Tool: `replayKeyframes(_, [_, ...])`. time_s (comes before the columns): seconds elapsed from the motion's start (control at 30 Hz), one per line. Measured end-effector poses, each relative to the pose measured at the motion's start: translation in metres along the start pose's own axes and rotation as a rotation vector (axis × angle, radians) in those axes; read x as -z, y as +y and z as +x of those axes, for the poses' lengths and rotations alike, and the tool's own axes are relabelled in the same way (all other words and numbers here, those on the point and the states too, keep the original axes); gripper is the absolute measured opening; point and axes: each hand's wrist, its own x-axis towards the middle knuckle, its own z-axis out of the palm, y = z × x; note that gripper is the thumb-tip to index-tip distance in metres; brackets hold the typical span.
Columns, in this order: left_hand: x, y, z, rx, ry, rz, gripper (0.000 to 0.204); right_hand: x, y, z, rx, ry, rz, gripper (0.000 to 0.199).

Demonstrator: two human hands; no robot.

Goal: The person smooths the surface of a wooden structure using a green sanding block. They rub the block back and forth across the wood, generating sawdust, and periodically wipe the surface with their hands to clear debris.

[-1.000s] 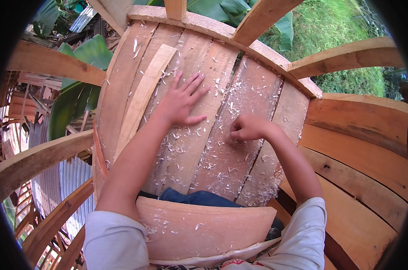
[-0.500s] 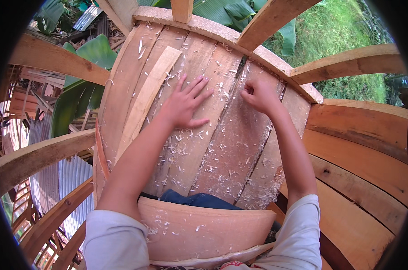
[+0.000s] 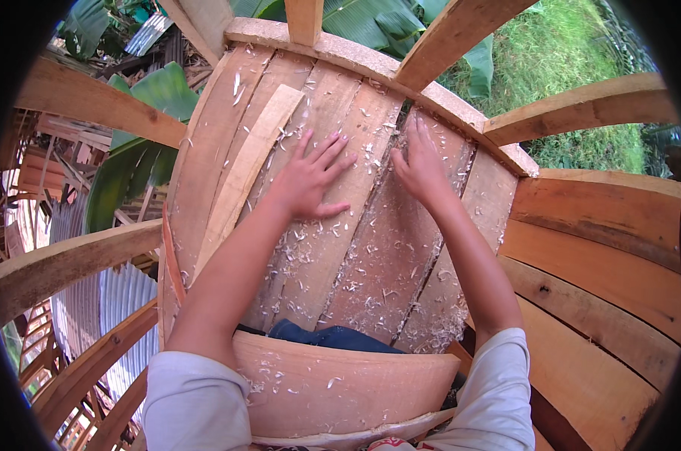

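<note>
My left hand (image 3: 314, 177) lies flat with fingers spread on a floor of wooden planks (image 3: 303, 263) strewn with curled wood shavings. It holds nothing. My right hand (image 3: 422, 161) has its fingers stretched toward the far edge and rests on or just above a reddish plank (image 3: 370, 263), beside a dark gap between boards. No tool shows in it. A loose narrow wooden strip (image 3: 254, 165) lies to the left of my left hand, and my left forearm crosses its near end.
A thick wooden rim (image 3: 355, 60) curves along the far edge, with upright ribs such as the rib (image 3: 461, 45) rising past it. Side planks (image 3: 581, 255) stand at the right. A wide board (image 3: 340, 379) lies close before me. Corrugated sheets (image 3: 122, 301), banana leaves (image 3: 122, 180) and grass lie beyond.
My right hand has opened from a closed fist to stretched fingers and moved slightly left and forward. My left hand has stayed in place.
</note>
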Motion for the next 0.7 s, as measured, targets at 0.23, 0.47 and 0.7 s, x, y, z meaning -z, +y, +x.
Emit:
replayKeyframes(0.23, [0.000, -0.002, 0.001, -0.011, 0.019, -0.013, 0.087, -0.002, -0.020, -0.013, 0.246, 0.031, -0.090, 0.068])
replayKeyframes(0.47, [0.000, -0.001, 0.001, -0.007, 0.003, -0.008, 0.086, -0.005, 0.015, -0.010, 0.354, -0.057, -0.399, 0.070])
replayKeyframes(0.7, [-0.001, -0.002, 0.000, 0.006, 0.005, -0.016, 0.084, 0.014, 0.056, -0.067, 0.292, -0.050, -0.396, 0.073])
